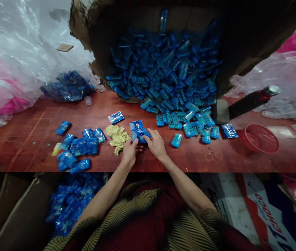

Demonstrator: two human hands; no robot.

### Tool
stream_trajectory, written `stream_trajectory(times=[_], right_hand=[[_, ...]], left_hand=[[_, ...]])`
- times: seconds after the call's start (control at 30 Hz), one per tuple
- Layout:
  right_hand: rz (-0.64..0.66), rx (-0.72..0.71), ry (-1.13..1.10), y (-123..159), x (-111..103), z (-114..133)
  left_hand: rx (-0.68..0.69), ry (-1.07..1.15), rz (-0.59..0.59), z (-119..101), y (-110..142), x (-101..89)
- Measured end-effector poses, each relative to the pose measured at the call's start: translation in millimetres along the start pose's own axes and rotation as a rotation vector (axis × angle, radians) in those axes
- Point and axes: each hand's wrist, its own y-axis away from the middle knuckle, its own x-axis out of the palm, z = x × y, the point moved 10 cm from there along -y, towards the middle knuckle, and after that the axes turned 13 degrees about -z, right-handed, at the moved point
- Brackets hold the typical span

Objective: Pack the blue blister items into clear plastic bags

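My left hand (pixel 130 150) and my right hand (pixel 157 143) hold a small blue printed packet (pixel 140 134) between them, thumbs on its near side. Both are closed on it, low over the red table. Just behind it lies a flat blue and white sleeve (pixel 135 124), and a similar sleeve (pixel 116 118) rests farther left. A crumpled yellow cloth (pixel 117 136) lies beside my left hand. To the right of my right hand is a clear-fronted pack with turquoise pieces (pixel 176 140). What the held packet contains is hidden.
A torn cardboard box (pixel 85 31) spills many turquoise packs (pixel 174 80) onto the table (pixel 190 160). Several blue packets (pixel 80 146) are grouped at left. A red plastic basket (pixel 260 138), a dark bottle (pixel 252 101) and rubber bands (pixel 213 156) sit at right.
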Motion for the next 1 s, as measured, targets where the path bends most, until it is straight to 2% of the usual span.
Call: stream_trajectory(times=[0.13,0.27,0.43,0.6,0.73,0.87,1.0], right_hand=[[0.113,0.172,-0.194,-9.2,21.1,-21.0],[0.094,0.204,-0.225,-14.6,28.5,-26.0],[0.131,0.245,-0.233,-7.7,36.3,-24.9],[0.105,0.231,-0.150,-6.9,30.8,-25.3],[0.076,0.186,0.010,-20.3,21.8,-23.5],[0.196,0.115,0.164,-33.1,30.6,-20.1],[0.340,0.042,0.204,-32.5,39.9,-12.7]], left_hand=[[-0.028,-0.022,0.006,3.7,-0.6,1.9],[-0.033,-0.038,-0.030,4.2,-2.4,-0.5],[0.001,0.060,-0.006,1.9,-1.7,3.8],[-0.020,0.151,-0.036,4.9,-1.2,4.5],[-0.026,0.158,-0.057,2.8,2.3,-0.6],[-0.008,0.177,-0.065,-3.4,7.6,-6.7],[-0.029,0.193,-0.059,-7.2,2.5,3.7]])
